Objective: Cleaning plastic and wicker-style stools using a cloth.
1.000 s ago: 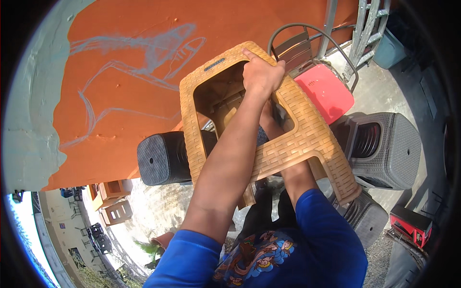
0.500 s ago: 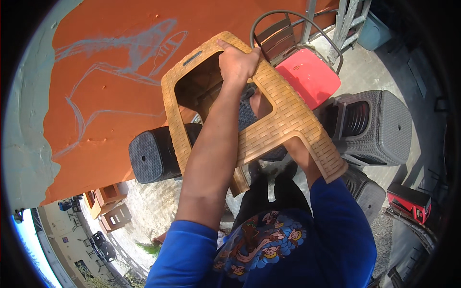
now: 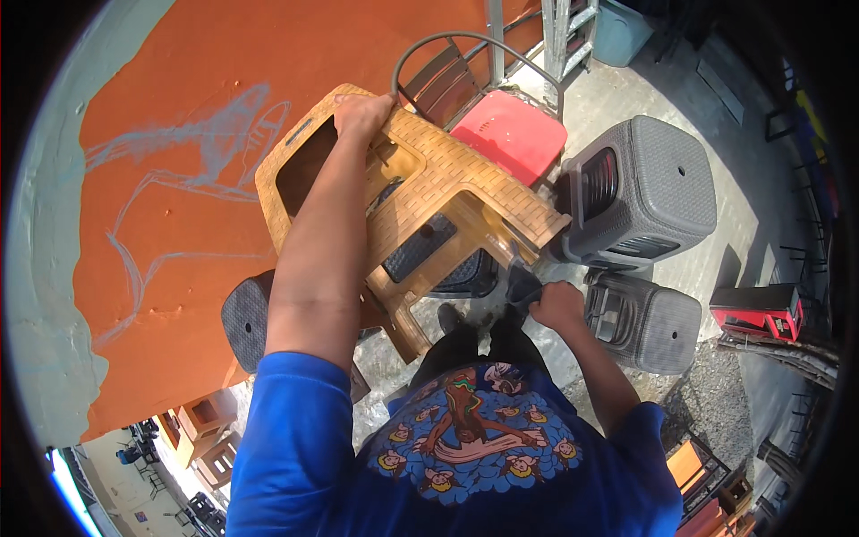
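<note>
My left hand [image 3: 362,116] is closed over the upper rim of a tan plastic stool [image 3: 501,197] with a woven pattern, held tilted with its openings showing. My right hand [image 3: 555,304] is closed beside the stool's lower right, on a dark piece I cannot make out. A black patterned stool [image 3: 461,277] shows beneath the tan one, partly hidden. Another black stool [image 3: 242,327] stands to the left, behind my left forearm.
An orange wall [image 3: 161,224] with a chalk drawing is at left. A metal chair [image 3: 447,76] with a pink seat [image 3: 510,134] stands behind. Grey stools [image 3: 671,179] are at right, near a red-and-black object [image 3: 756,309]. A ladder [image 3: 564,40] stands at top.
The tan stool and my left hand have shifted left in the view. My right hand, hidden beneath the stool earlier, now shows at its lower right, nearer my body.
</note>
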### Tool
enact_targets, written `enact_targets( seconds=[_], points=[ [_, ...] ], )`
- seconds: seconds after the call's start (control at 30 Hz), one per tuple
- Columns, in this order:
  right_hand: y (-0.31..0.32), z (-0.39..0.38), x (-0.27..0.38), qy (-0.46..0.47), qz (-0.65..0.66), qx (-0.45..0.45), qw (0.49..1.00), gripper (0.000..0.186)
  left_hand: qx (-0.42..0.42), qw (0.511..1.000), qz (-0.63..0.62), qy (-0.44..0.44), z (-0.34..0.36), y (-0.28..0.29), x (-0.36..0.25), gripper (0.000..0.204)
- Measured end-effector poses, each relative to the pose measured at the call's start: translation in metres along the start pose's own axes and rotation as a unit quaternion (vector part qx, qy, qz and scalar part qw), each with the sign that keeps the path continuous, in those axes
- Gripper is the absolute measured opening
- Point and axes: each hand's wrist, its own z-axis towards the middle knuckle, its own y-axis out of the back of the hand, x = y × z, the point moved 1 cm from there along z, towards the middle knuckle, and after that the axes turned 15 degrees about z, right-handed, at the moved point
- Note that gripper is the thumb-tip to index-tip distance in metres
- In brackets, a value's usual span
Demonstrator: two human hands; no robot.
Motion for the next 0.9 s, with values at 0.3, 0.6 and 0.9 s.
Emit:
enact_targets(
  seconds=[0.3, 0.6, 0.9],
  points=[
    [-0.017, 0.059, -0.028, -0.011, 0.226, -0.131, 0.965, 0.038, 0.000, 0.995, 0.083, -0.047, -0.026, -0.027, -0.097, 0.113],
    [-0.058, 0.064, -0.050, 0.180, 0.262, 0.049, 0.947, 0.035, -0.002, 0.899, 0.363, -0.246, -0.076, 0.106, -0.128, 0.087],
    [-0.053, 0.067, -0.036, 0.226, 0.359, 0.134, 0.896, 0.026, 0.157, 0.987, -0.030, -0.010, -0.069, 0.109, 0.175, 0.119]
  ],
)
